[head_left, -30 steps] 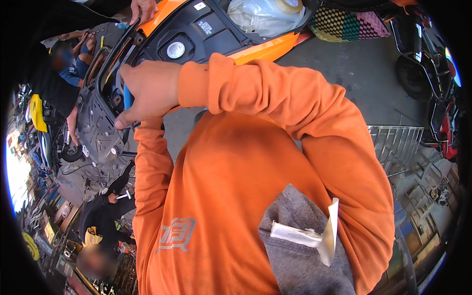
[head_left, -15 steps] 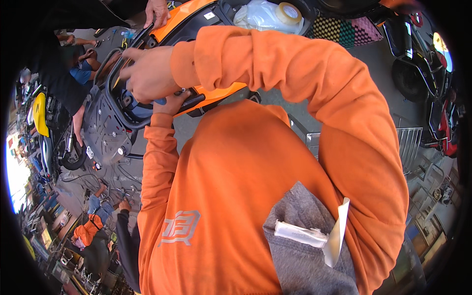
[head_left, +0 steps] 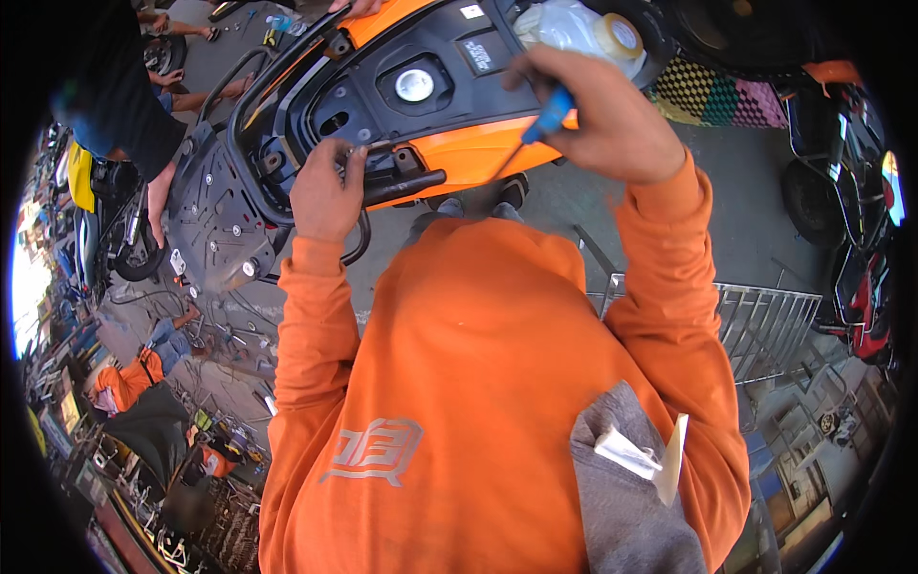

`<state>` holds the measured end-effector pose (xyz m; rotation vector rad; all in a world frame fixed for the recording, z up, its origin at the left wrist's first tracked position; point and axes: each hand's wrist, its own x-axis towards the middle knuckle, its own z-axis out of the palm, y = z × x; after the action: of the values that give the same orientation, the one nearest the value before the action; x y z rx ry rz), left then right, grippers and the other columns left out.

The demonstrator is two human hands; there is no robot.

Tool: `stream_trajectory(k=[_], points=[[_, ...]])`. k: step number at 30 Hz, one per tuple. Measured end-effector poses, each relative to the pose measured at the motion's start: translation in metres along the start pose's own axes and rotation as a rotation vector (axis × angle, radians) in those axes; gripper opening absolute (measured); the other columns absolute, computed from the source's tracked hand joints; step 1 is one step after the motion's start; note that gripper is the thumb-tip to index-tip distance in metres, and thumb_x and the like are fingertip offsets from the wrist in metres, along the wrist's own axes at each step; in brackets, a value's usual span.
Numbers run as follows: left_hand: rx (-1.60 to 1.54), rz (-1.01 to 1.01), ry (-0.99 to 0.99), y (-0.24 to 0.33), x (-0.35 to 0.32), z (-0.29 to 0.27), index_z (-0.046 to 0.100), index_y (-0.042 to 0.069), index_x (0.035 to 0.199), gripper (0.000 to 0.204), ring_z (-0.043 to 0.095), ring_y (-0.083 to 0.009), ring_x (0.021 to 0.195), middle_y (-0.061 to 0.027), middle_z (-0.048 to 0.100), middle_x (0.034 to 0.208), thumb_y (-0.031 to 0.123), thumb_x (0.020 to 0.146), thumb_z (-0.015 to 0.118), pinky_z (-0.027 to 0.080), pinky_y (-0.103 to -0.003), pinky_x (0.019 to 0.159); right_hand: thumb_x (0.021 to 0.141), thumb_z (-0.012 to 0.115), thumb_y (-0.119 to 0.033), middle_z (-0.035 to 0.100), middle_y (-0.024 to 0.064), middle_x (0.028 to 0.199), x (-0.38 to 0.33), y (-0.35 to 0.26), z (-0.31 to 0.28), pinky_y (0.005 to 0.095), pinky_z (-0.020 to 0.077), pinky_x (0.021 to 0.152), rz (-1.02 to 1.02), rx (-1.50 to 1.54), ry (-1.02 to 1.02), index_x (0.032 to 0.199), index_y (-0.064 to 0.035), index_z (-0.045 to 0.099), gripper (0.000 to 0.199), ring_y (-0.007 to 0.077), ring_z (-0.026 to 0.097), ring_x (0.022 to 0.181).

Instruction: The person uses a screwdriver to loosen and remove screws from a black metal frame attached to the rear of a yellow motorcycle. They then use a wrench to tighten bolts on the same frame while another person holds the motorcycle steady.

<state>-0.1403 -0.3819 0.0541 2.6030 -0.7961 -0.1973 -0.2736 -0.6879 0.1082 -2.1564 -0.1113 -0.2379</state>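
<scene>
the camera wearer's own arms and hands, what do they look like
The left sleeve and right sleeve are long, orange and creased, ending in matching orange cuffs at the wrists. The left hand and right hand are bare, with no gloves.

Screwdriver [head_left: 548,119]: handle blue, shaft dark. Side panel [head_left: 469,153]: bright orange. Cap [head_left: 415,85]: whitish. Rail [head_left: 413,183]: black. Sweatshirt [head_left: 478,373]: orange, bearing a grey printed design. Cloth [head_left: 622,507]: grey. Mat [head_left: 712,94]: checked, black-and-yellow, then green, then pink. Tape roll [head_left: 623,33]: cream and yellowish. Motorbike panel [head_left: 80,177], far left: plain yellow.
</scene>
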Motion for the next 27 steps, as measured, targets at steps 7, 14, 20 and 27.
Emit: stream_trajectory(k=[7, 14, 20, 27], points=[[-0.16, -0.004, 0.025, -0.016, -0.022, -0.001, 0.065, 0.003, 0.098, 0.021, 0.069, -0.033, 0.072, -0.0143, 0.069, 0.085, 0.022, 0.092, 0.073, 0.053, -0.038, 0.064, 0.067, 0.068, 0.012, 0.062, 0.0072, 0.087, -0.07, 0.019, 0.045, 0.0305, 0.0461, 0.074, 0.51, 0.245, 0.055, 0.098, -0.0013, 0.07, 0.034, 0.0187, 0.058, 0.079], [-0.241, 0.03, -0.134, -0.027, -0.006, -0.001, 0.067, 0.003, 0.1, 0.019, 0.064, -0.0231, 0.059, -0.0114, 0.068, 0.076, 0.018, 0.091, 0.075, 0.05, -0.034, 0.056, 0.074, 0.072, 0.01, 0.063, 0.0054, 0.089, -0.112, 0.022, 0.056, 0.0286, 0.0448, 0.074, 0.774, 0.474, 0.316, 0.094, 0.001, 0.071, 0.021, 0.0152, 0.057, 0.081], [-0.062, 0.081, -0.318, -0.027, -0.002, -0.004, 0.06, 0.006, 0.098, 0.019, 0.066, -0.0325, 0.061, -0.0118, 0.066, 0.069, 0.019, 0.09, 0.073, 0.05, -0.042, 0.054, 0.077, 0.07, 0.005, 0.06, 0.0062, 0.084, -0.141, 0.02, 0.091, 0.0325, 0.0473, 0.074, 0.856, 0.915, 0.703, 0.106, 0.0021, 0.068, 0.029, 0.0157, 0.055, 0.078], [-0.033, 0.138, -0.253, -0.033, -0.004, 0.0, 0.061, 0.007, 0.1, 0.018, 0.066, -0.0285, 0.058, -0.008, 0.066, 0.067, 0.019, 0.093, 0.072, 0.048, -0.039, 0.052, 0.082, 0.068, 0.002, 0.058, 0.006, 0.079, -0.157, 0.01, 0.128, 0.0388, 0.0492, 0.073, 0.93, 1.121, 0.776, 0.118, 0.0024, 0.063, 0.037, 0.0169, 0.054, 0.072]])
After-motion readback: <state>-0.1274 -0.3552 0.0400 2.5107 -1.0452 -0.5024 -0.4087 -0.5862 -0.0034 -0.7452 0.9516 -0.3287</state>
